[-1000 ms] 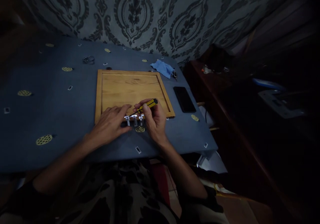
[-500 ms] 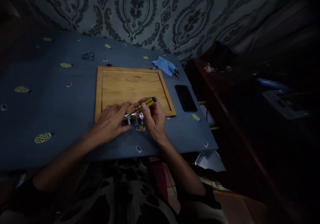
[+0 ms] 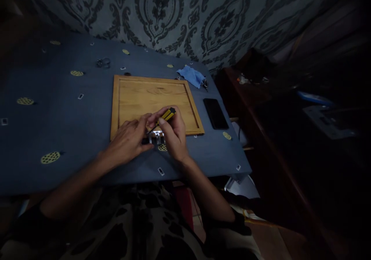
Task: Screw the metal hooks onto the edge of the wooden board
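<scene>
A framed wooden panel [image 3: 153, 97], like a cabinet door, lies flat on the cloth-covered table. At its near edge is a shiny metal hinge [image 3: 157, 135], partly covered by my fingers. My right hand [image 3: 176, 134] is closed around a yellow-and-black screwdriver [image 3: 168, 115], its shaft slanting down and left to the hinge. My left hand [image 3: 127, 140] rests over the panel's near left edge. Its index finger lies by the screwdriver's shaft, and the thumb sits in front of the hinge, steadying it from the left. The exact contact of the screwdriver tip is hidden.
Right of the panel lies a black phone [image 3: 216, 113]. Behind it is a blue cloth [image 3: 191, 76] with a dark-handled item beside it. Small clear objects [image 3: 103, 63] sit at the back left. A patterned curtain [image 3: 191, 20] hangs behind the blue tablecloth [image 3: 78, 132].
My right hand and the screwdriver have shifted slightly left and up, and the handle stands a little steeper. My left hand stays nearly in place.
</scene>
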Demonstrator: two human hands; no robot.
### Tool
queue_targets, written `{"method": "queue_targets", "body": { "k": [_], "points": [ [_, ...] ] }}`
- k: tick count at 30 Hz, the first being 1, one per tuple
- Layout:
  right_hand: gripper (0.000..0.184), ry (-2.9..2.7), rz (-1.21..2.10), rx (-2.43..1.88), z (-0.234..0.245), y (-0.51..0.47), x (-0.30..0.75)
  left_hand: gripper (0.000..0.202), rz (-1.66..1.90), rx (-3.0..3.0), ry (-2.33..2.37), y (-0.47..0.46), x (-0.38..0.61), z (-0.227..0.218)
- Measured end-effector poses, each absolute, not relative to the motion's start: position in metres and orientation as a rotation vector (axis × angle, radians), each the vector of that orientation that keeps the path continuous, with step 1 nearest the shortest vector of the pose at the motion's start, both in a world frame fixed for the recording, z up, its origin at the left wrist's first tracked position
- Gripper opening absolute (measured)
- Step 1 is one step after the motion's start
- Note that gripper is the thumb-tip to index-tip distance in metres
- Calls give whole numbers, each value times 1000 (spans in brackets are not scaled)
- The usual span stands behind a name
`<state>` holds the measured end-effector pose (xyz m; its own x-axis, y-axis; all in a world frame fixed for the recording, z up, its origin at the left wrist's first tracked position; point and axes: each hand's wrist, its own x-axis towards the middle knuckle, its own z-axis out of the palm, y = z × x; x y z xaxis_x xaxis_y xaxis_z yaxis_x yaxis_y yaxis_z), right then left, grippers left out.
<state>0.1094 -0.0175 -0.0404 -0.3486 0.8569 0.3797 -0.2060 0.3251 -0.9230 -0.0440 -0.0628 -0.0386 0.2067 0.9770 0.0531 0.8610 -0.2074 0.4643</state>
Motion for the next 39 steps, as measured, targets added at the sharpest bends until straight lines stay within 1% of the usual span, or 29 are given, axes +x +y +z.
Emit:
{"method": "queue_targets", "body": {
  "k": [2,4,9,12,21,29,34,39],
  "points": [
    [17,-1400,1309,-578,-45,-18,100,83,482,2131,1726,-63,-43,-38],
    [25,-1306,1332,-564,-46,-18,91,87,497,2127,1719,-64,-43,-39],
    [50,-1225,1268,-725,-42,-18,77,87,538,2151,1693,-63,-44,-42],
    [57,-1190,1256,-737,-38,-15,72,88,553,2158,1691,-63,-44,-44],
    [66,-1328,1372,-694,-31,-6,74,83,495,2165,1704,-63,-44,-40],
    [65,-1362,1387,-677,-34,-4,77,78,460,2169,1735,-62,-43,-40],
    [62,-1351,1336,-672,-37,-7,79,81,482,2171,1714,-63,-44,-41],
    [59,-1271,1159,-650,-22,-12,88,87,467,2152,1688,-63,-46,-41]
  ]
}}
